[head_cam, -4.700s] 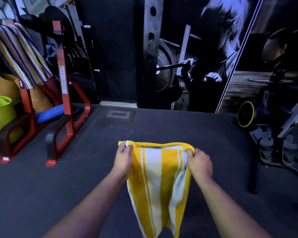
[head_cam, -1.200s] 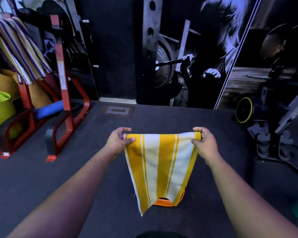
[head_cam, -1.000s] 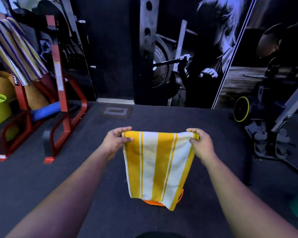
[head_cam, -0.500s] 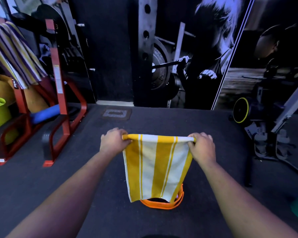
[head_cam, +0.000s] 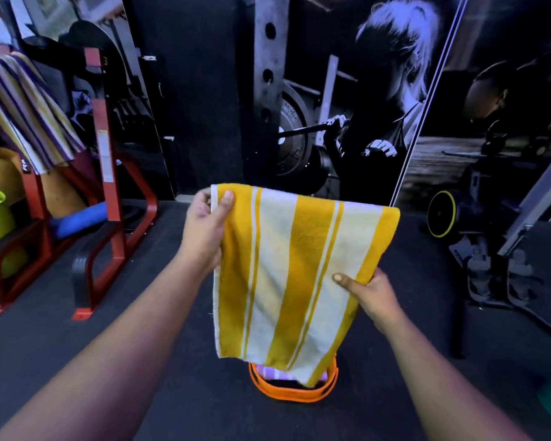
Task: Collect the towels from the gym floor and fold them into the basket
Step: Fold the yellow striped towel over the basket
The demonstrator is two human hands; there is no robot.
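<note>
Above the orange basket (head_cam: 291, 393), left hand (head_cam: 204, 230) and right hand (head_cam: 374, 292) pinch the yellow-and-white striped towel (head_cam: 293, 275).

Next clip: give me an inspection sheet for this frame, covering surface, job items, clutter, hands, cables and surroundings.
Surface: dark rubber gym floor.
Job's things: yellow-and-white striped towel held up above the orange-rimmed basket; something pale and striped lies inside it.
Clutter: purple-and-yellow striped cloth draped on the red metal rack; blue foam roller.
Hands: left hand pinches the towel's top corner; right hand grips its right edge lower down.
Cables: nothing seen.
Surroundings: weightlifting wall mural; exercise bike at right.
</note>
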